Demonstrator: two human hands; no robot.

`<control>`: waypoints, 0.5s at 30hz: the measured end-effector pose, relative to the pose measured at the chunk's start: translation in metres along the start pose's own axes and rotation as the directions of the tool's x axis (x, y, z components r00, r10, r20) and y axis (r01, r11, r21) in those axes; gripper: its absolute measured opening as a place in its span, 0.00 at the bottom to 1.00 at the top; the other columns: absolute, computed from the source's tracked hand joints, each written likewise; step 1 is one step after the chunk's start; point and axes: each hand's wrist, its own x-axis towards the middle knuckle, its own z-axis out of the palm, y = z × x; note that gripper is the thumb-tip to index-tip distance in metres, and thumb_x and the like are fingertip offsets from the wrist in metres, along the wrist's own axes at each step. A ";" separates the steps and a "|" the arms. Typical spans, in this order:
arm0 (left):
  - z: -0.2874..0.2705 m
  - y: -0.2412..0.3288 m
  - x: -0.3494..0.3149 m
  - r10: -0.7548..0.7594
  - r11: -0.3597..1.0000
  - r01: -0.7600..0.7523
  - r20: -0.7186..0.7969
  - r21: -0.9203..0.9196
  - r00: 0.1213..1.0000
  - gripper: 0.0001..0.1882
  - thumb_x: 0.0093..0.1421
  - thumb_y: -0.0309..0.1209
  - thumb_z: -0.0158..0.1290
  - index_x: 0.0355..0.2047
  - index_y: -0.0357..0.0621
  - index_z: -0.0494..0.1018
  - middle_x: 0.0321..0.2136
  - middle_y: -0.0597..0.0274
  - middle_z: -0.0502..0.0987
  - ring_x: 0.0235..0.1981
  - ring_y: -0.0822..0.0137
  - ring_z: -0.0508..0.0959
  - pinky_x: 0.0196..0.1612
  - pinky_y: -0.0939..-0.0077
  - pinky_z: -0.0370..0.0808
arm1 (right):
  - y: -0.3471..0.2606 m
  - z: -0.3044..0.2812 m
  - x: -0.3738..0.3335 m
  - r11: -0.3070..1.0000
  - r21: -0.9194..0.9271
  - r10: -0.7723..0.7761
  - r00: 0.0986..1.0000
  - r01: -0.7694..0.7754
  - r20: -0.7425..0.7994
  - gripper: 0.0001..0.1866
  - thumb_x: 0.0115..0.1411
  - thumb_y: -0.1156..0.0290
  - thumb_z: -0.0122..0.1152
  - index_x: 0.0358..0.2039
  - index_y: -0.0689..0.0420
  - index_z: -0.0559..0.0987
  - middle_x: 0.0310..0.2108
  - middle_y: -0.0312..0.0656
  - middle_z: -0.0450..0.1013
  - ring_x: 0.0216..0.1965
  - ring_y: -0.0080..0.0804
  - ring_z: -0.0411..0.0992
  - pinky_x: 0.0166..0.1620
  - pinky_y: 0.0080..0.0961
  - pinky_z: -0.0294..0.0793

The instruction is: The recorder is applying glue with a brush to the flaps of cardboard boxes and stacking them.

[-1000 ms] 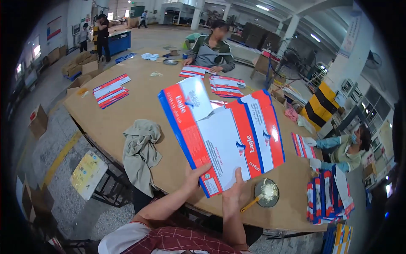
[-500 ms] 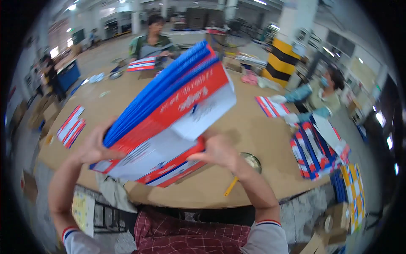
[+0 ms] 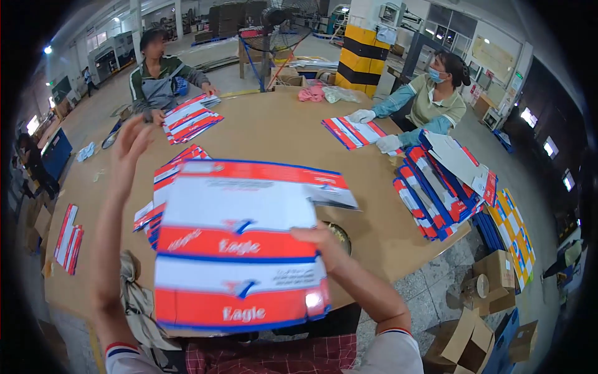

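Observation:
Gripped at its right edge by my right hand, a flat carton blank printed in red, white and blue faces me above the near table. My thumb lies on its front; the fingers behind it are hidden, and I cannot tell whether more blanks are underneath. My left hand is raised to the left, empty, its fingers apart and slightly blurred. Beyond the held blank, more blanks of the same print lie on the table, partly covered by it. A small round dish shows partly behind my right hand.
Across the brown table, one co-worker handles printed blanks; another in gloves touches a blank at the right. A heaped stack of blanks stands on the right edge. Narrow printed pieces lie left. Open cardboard boxes stand on the floor.
My left hand has let go of the stack and risen to the left. The blanks, earlier tilted between both hands, now face me in my right hand. The view has turned right.

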 end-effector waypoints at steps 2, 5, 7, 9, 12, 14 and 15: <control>0.011 -0.071 -0.023 0.048 0.999 -0.046 -0.415 0.017 0.908 0.16 0.60 0.35 0.47 0.45 0.40 0.64 0.30 0.66 0.68 0.32 0.75 0.68 0.38 0.82 0.65 | -0.021 -0.027 0.011 0.995 -0.020 -0.096 0.985 0.095 -0.146 0.22 0.49 0.72 0.60 0.44 0.65 0.69 0.38 0.45 0.72 0.36 0.32 0.73 0.40 0.29 0.74; 0.106 -0.126 -0.090 -0.101 0.990 0.053 -0.401 -0.129 0.910 0.06 0.61 0.33 0.46 0.32 0.44 0.63 0.24 0.72 0.62 0.25 0.79 0.62 0.27 0.84 0.61 | -0.068 -0.067 0.039 0.977 -0.119 -0.210 0.914 0.180 -0.346 0.22 0.50 0.72 0.59 0.45 0.66 0.68 0.38 0.46 0.72 0.37 0.34 0.73 0.40 0.32 0.75; 0.185 -0.142 -0.131 -0.169 0.957 0.098 -0.251 -0.274 0.953 0.05 0.60 0.27 0.46 0.36 0.44 0.63 0.26 0.71 0.62 0.27 0.79 0.62 0.30 0.87 0.62 | -0.098 -0.104 0.077 0.962 -0.146 -0.261 0.933 0.230 -0.249 0.22 0.49 0.75 0.58 0.45 0.67 0.68 0.39 0.47 0.71 0.37 0.36 0.73 0.41 0.35 0.74; 0.245 -0.167 -0.153 -0.282 0.881 0.192 -0.153 -0.433 0.947 0.09 0.59 0.25 0.46 0.40 0.43 0.61 0.28 0.70 0.62 0.29 0.79 0.62 0.33 0.86 0.63 | -0.116 -0.156 0.131 0.927 -0.140 -0.374 0.892 0.348 -0.255 0.21 0.49 0.78 0.56 0.46 0.68 0.67 0.40 0.49 0.71 0.38 0.39 0.72 0.42 0.37 0.74; 0.285 -0.193 -0.161 -0.265 0.890 0.203 -0.099 -0.409 0.959 0.10 0.59 0.24 0.45 0.41 0.42 0.60 0.29 0.70 0.62 0.29 0.79 0.62 0.33 0.86 0.63 | -0.140 -0.218 0.196 0.918 -0.087 -0.385 0.818 0.387 -0.428 0.20 0.49 0.80 0.55 0.44 0.67 0.68 0.40 0.50 0.70 0.38 0.43 0.72 0.42 0.40 0.74; 0.293 -0.214 -0.159 -0.252 0.919 0.199 -0.119 -0.340 0.960 0.10 0.59 0.23 0.44 0.42 0.43 0.60 0.29 0.70 0.62 0.29 0.79 0.62 0.33 0.86 0.62 | -0.161 -0.250 0.224 0.922 -0.012 -0.353 0.831 0.386 -0.430 0.19 0.49 0.80 0.55 0.44 0.66 0.68 0.40 0.51 0.70 0.39 0.44 0.72 0.43 0.43 0.73; 0.293 -0.212 -0.158 -0.224 0.928 0.185 -0.088 -0.322 0.971 0.11 0.59 0.23 0.44 0.42 0.41 0.59 0.28 0.69 0.62 0.29 0.79 0.62 0.32 0.86 0.62 | -0.178 -0.273 0.229 0.918 -0.058 -0.370 0.793 0.393 -0.483 0.19 0.49 0.80 0.55 0.44 0.65 0.68 0.40 0.51 0.70 0.40 0.45 0.71 0.44 0.44 0.72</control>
